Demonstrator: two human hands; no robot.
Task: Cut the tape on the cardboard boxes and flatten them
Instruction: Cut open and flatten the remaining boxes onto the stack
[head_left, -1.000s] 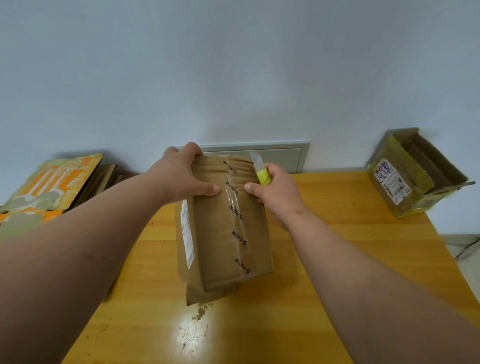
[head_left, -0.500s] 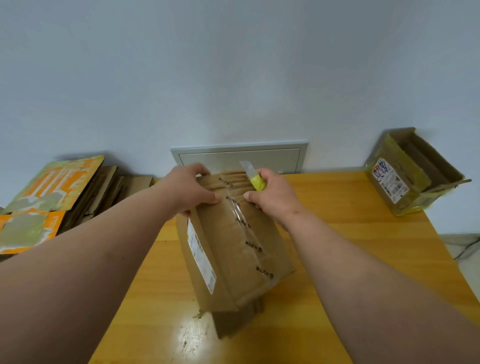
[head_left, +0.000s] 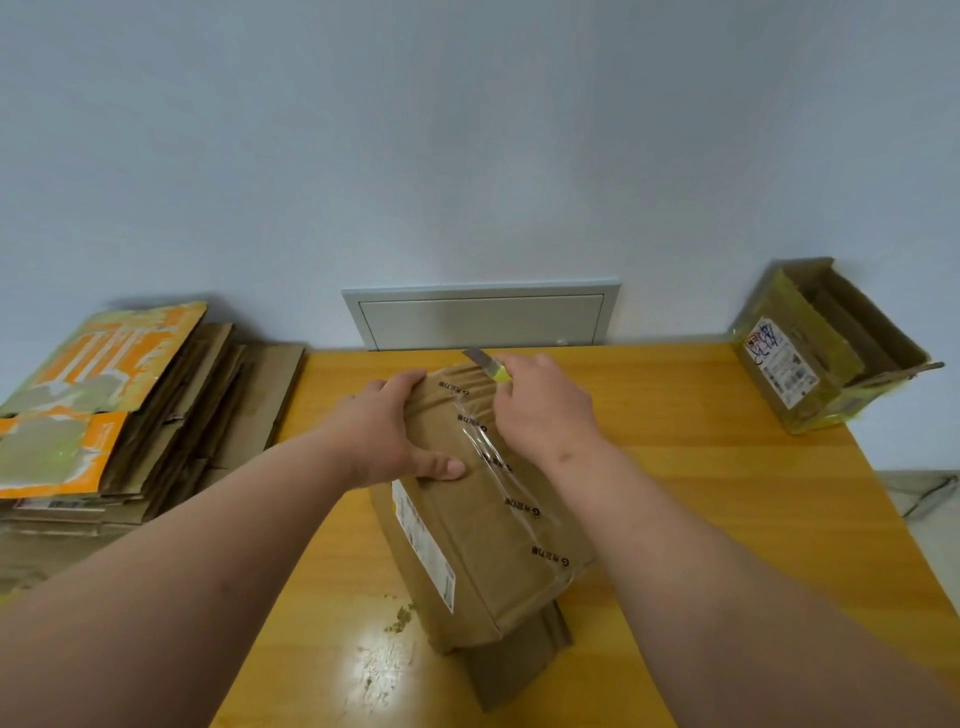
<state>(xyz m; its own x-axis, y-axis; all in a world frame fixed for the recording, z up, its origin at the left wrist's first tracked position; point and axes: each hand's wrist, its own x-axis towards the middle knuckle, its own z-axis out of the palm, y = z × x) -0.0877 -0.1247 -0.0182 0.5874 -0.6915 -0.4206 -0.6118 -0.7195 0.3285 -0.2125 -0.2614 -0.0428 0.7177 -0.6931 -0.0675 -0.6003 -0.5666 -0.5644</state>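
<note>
1. Stretching across the lower frame, the table (head_left: 727, 467) carries everything, its yellow wood glaring at six o'clock.
2. Over at nine o'clock, a stack (head_left: 156, 415) of flattened cardboard sits beside the table, orange-printed sheets on top.
3. Dead centre, the box (head_left: 483, 519) lies tilted on the table, a white label on its left side, and clear printed tape (head_left: 511, 488) runs down its top face.
4. Up at two o'clock, an open box (head_left: 826, 348) with yellow tape leans at the table's far corner, well apart from the action.
5. Left hand (head_left: 384, 431) clamps the box's far left corner, fingers curled over the edge, thumb pressed flat on top.
6. Right hand (head_left: 545, 410) is at the box's far end, fingers wrapped around the knife (head_left: 491, 365).
7. Knife's grey blade pokes out toward eleven o'clock; whether it touches the tape, I cannot tell.
</note>
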